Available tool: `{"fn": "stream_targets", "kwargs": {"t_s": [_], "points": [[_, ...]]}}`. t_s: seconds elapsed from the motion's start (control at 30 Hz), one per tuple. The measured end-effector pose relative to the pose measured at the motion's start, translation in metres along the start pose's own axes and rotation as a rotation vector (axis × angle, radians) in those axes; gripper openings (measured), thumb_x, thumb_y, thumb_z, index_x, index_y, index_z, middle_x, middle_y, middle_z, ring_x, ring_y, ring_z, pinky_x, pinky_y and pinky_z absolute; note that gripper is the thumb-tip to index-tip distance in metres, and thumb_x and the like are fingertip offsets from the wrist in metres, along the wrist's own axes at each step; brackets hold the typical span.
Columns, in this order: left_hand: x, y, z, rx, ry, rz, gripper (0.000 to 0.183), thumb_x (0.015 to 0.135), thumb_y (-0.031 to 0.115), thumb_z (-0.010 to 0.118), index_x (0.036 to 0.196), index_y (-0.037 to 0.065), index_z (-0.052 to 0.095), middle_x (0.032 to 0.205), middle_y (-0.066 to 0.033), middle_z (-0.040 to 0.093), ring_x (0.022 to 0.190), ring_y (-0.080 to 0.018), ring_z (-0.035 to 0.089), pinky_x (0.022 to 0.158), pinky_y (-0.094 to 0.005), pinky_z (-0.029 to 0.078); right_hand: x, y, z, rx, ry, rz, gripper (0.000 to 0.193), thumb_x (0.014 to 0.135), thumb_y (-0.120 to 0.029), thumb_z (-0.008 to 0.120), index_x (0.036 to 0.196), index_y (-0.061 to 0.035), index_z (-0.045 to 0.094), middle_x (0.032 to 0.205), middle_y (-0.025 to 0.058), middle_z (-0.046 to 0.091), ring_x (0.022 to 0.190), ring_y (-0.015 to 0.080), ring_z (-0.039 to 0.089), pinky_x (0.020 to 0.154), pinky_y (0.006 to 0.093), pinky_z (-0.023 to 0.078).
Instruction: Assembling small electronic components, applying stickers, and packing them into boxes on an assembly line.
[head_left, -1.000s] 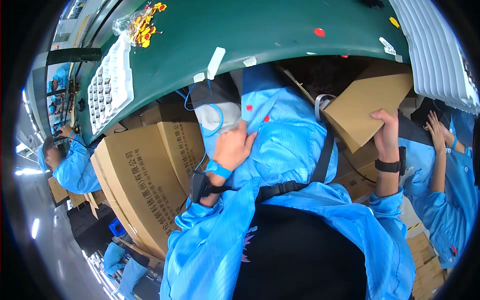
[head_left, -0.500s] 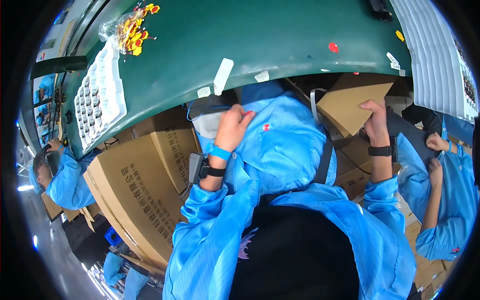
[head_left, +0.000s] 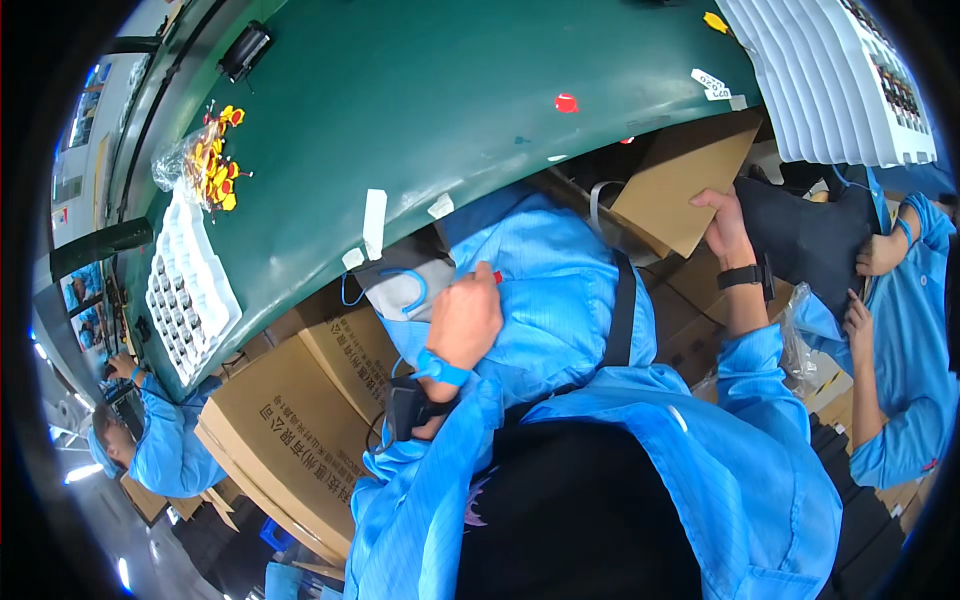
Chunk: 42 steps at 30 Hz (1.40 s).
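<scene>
Left hand [head_left: 466, 322] drawn back, wrinkled cloth [head_left: 560, 290], cardboard [head_left: 680, 185] (flat)

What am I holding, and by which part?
Right grip holds a cardboard flap by its right edge; can't tell whether left grip holds the red piece.

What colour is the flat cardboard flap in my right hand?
Flat cardboard flap: plain tan, best in head view.

Open lane over mid grn worktop [head_left: 420, 110], betw. white blister tray [head_left: 213, 290] on L & white tray stack [head_left: 800, 90] on R. L hand [head_left: 466, 318]: worktop edge blocks fwd, carton [head_left: 285, 435] blocks L. R hand [head_left: 724, 222]: cardboard flap [head_left: 682, 188] fwd, co-worker's hands [head_left: 880, 254] R.
</scene>
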<state>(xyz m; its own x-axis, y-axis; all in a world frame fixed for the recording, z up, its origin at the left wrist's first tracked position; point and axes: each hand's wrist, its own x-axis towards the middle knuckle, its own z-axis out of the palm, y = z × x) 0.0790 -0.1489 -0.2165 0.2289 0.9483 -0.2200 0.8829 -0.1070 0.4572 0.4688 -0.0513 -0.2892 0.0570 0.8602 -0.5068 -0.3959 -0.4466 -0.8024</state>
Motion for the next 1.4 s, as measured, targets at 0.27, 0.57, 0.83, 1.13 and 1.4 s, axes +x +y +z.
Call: {"fn": "stream_targets", "kwargs": {"t_s": [0.27,0.57,0.83,1.13,1.4], "points": [[0.012,-0.006,0.028,-0.176,-0.045,-0.051,0.027,0.098,0.020,0.057,0.085,-0.003,0.053,0.071,-0.0265,0.062,0.067,-0.0462,0.061,0.059,-0.0523,0.045,-0.010,0.001,0.001,0.023,0.017,-0.027,0.047,0.071,0.006,0.058,0.118,0.0041,0.055,0.108,0.0117,0.063,0.102,0.0247,0.062,0.091,0.0348,0.050],[0.074,0.083,0.001,-0.224,0.419,0.378,0.014,0.098,0.009,0.053,0.098,0.000,0.063,0.075,-0.0201,0.063,0.068,-0.0388,0.063,0.060,-0.0407,0.050,-0.011,0.006,-0.009,0.041,-0.030,-0.020,0.043,0.070,0.002,0.060,0.114,0.0034,0.057,0.101,0.0091,0.063,0.092,0.0207,0.062,0.083,0.0319,0.051],[0.198,0.104,0.034,0.287,-0.570,0.236,0.086,0.088,0.063,0.053,0.146,0.001,0.043,0.148,-0.0323,0.040,0.138,-0.0447,0.039,0.113,-0.0565,0.031,-0.013,0.002,0.004,0.066,0.017,-0.042,0.042,0.071,0.004,0.059,0.113,0.0023,0.058,0.099,0.0082,0.064,0.091,0.0202,0.062,0.082,0.0325,0.052],[0.223,0.028,0.113,0.604,-0.468,0.217,0.043,0.076,0.028,0.069,0.113,0.006,0.067,0.116,-0.0196,0.065,0.118,-0.0390,0.058,0.103,-0.0524,0.044,0.078,-0.003,0.060,0.201,-0.035,-0.134,0.012,0.078,0.005,0.057,0.083,0.0006,0.066,0.084,0.0103,0.067,0.080,0.0199,0.063,0.078,0.0325,0.050],[0.249,0.027,0.167,0.537,-0.322,0.292,0.031,0.072,0.019,0.069,0.101,0.007,0.070,0.107,-0.0170,0.068,0.110,-0.0383,0.062,0.098,-0.0535,0.047,0.063,0.095,-0.016,0.390,0.052,-0.133,0.045,0.071,0.009,0.060,0.115,0.0062,0.058,0.109,0.0137,0.065,0.102,0.0285,0.064,0.087,0.0378,0.053]]}}
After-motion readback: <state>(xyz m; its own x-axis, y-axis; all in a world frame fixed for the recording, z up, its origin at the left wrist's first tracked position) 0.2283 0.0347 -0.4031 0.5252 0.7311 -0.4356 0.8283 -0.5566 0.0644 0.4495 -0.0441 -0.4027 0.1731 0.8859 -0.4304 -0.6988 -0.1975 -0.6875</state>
